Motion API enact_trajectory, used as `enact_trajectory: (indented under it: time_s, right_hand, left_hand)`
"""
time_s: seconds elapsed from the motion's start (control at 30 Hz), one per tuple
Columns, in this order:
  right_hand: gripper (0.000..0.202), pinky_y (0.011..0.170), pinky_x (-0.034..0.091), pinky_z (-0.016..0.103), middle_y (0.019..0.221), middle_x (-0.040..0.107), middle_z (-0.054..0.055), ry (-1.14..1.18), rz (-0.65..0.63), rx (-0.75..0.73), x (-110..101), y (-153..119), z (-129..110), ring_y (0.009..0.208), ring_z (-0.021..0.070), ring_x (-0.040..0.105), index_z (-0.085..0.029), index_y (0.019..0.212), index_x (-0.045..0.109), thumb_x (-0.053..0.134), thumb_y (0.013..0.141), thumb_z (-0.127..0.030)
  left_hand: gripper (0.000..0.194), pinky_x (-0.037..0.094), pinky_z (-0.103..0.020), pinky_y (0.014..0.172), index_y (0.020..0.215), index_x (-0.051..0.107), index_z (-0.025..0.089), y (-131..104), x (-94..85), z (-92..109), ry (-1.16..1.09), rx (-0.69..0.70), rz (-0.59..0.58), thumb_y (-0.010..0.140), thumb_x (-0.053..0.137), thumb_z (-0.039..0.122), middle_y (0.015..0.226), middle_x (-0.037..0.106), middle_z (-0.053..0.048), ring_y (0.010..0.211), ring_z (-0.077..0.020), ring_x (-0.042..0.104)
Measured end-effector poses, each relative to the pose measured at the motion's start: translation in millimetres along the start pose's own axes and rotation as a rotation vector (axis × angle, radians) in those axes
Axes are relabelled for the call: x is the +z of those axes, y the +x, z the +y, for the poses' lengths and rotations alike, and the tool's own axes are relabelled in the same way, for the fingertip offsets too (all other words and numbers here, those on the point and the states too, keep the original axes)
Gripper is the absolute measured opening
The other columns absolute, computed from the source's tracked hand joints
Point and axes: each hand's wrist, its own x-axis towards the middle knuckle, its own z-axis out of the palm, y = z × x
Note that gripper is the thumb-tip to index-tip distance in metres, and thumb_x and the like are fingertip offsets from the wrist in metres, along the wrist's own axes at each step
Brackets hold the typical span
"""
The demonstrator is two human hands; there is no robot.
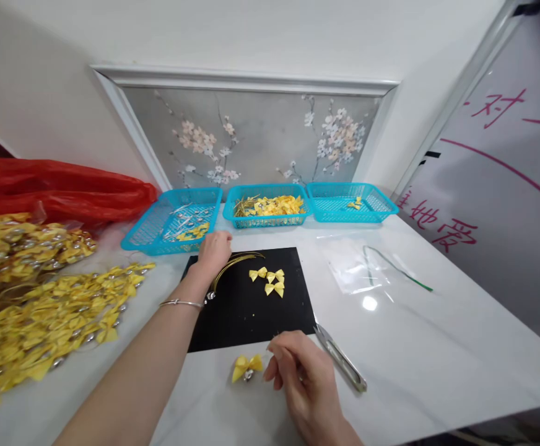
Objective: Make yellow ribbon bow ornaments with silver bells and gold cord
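Observation:
My left hand (215, 253) is over the far left part of a black mat (261, 322), close to the left blue basket. Its fingers are curled together, and what they hold, if anything, is hidden. Beside it on the mat lie thin gold cords (233, 263) and a small silver bead (210, 296). Three yellow bows (274, 277) sit near the mat's middle. My right hand (304, 375) is closed in a pinch at the near edge; anything in it is too small to make out. Just left of its fingertips is a yellow bow with silver beads (248, 368).
Blue baskets stand along the wall: the left one (144, 238) holds beads and bows, the middle one (226, 214) a yellow heap, the right one (376, 210) a few bows. Scissors-like snips (342, 359), a clear bag (348, 266), green cord (400, 269), beaded bows (75, 310), red bag (56, 186).

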Motion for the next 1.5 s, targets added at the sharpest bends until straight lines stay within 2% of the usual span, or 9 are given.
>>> enact_trajectory:
  time_s: [0.13, 0.33, 0.4, 0.57, 0.73, 0.93, 1.1, 1.27, 1.5]
  right_hand:
    - [0.027, 0.049, 0.051, 0.020, 0.077, 0.064, 0.001, -0.046, -0.010, -0.080, -3, 4, -4, 0.054, 0.0102, 0.061, -0.022, 0.104, 0.068, 0.044, 0.102, -0.010]
    - [0.035, 0.052, 0.054, 0.019, 0.095, 0.065, 0.005, -0.110, 0.035, -0.123, -6, 6, -7, 0.061, 0.0094, 0.063, -0.022, 0.120, 0.070, 0.050, 0.098, -0.004]
    - [0.039, 0.059, 0.057, 0.021, 0.101, 0.066, 0.007, -0.124, 0.041, -0.165, -7, 5, -9, 0.071, 0.0117, 0.066, -0.023, 0.126, 0.070, 0.055, 0.096, -0.003]
    - [0.038, 0.075, 0.060, 0.027, 0.098, 0.072, 0.008, -0.139, -0.026, -0.316, 0, 4, -16, 0.084, 0.0171, 0.069, -0.021, 0.123, 0.074, 0.065, 0.090, -0.003]
    - [0.032, 0.075, 0.057, 0.028, 0.094, 0.076, 0.007, -0.099, -0.083, -0.318, 11, 0, -21, 0.082, 0.0161, 0.069, -0.022, 0.103, 0.078, 0.061, 0.089, 0.001]
    - [0.021, 0.055, 0.054, 0.020, 0.068, 0.067, -0.001, 0.009, -0.134, 0.052, 14, -7, -31, 0.056, 0.0113, 0.063, -0.020, 0.083, 0.063, 0.054, 0.101, -0.014]
    - [0.024, 0.048, 0.051, 0.021, 0.058, 0.059, -0.004, 0.032, -0.145, 0.252, 14, -6, -35, 0.046, 0.0107, 0.056, -0.018, 0.094, 0.061, 0.046, 0.108, -0.031]
    - [0.025, 0.047, 0.049, 0.020, 0.061, 0.057, -0.005, -0.016, -0.157, 0.226, 13, -6, -31, 0.045, 0.0094, 0.055, -0.018, 0.102, 0.067, 0.045, 0.108, -0.029]
    - [0.036, 0.061, 0.057, 0.025, 0.095, 0.066, 0.008, -0.193, -0.209, 0.010, 0, -8, -28, 0.065, 0.0131, 0.063, -0.018, 0.129, 0.069, 0.045, 0.103, -0.013]
  left_hand:
    - [0.037, 0.060, -0.050, 0.090, 0.132, 0.063, 0.019, -26, -12.0, 13, -0.306, -0.081, -0.054, 0.098, 0.068, 0.033, 0.134, 0.066, -0.011, 0.110, -0.0281, 0.069]
    - [0.021, 0.063, -0.038, 0.075, 0.116, 0.068, 0.016, -133, -22.0, 12, -0.789, -0.216, -0.254, 0.098, 0.069, 0.028, 0.112, 0.073, -0.006, 0.089, -0.0205, 0.072]
    - [0.005, 0.059, -0.024, 0.062, 0.092, 0.072, 0.015, -169, -18.7, 2, -0.916, -0.300, -0.270, 0.089, 0.076, 0.015, 0.083, 0.070, 0.000, 0.073, -0.0137, 0.069]
    - [0.029, 0.058, -0.019, 0.059, 0.078, 0.076, 0.017, -222, -6.3, -25, -1.126, -0.485, -0.285, 0.058, 0.098, 0.017, 0.071, 0.069, 0.002, 0.065, -0.0109, 0.065]
    - [0.034, 0.056, -0.018, 0.057, 0.075, 0.079, 0.014, -239, 0.3, -39, -1.228, -0.538, -0.304, 0.052, 0.102, 0.021, 0.070, 0.068, 0.001, 0.060, -0.0092, 0.061]
    - [0.037, 0.049, -0.013, 0.051, 0.078, 0.083, 0.016, -240, -10.8, -48, -1.282, -0.502, -0.206, 0.050, 0.104, 0.027, 0.084, 0.075, -0.003, 0.062, -0.0069, 0.058]
    - [0.039, 0.054, -0.016, 0.065, 0.093, 0.085, 0.020, -242, -22.7, -51, -1.182, -0.413, -0.236, 0.060, 0.101, 0.033, 0.080, 0.074, -0.001, 0.068, -0.0097, 0.060]
    - [0.031, 0.051, -0.019, 0.065, 0.080, 0.083, 0.020, -248, -25.5, -51, -0.977, -0.279, -0.330, 0.072, 0.091, 0.049, 0.072, 0.069, -0.001, 0.069, -0.0127, 0.057]
    - [0.038, 0.041, -0.023, 0.053, 0.075, 0.076, 0.020, -250, -25.9, -53, -0.723, -0.135, -0.498, 0.088, 0.073, 0.055, 0.063, 0.061, 0.000, 0.058, -0.0137, 0.051]
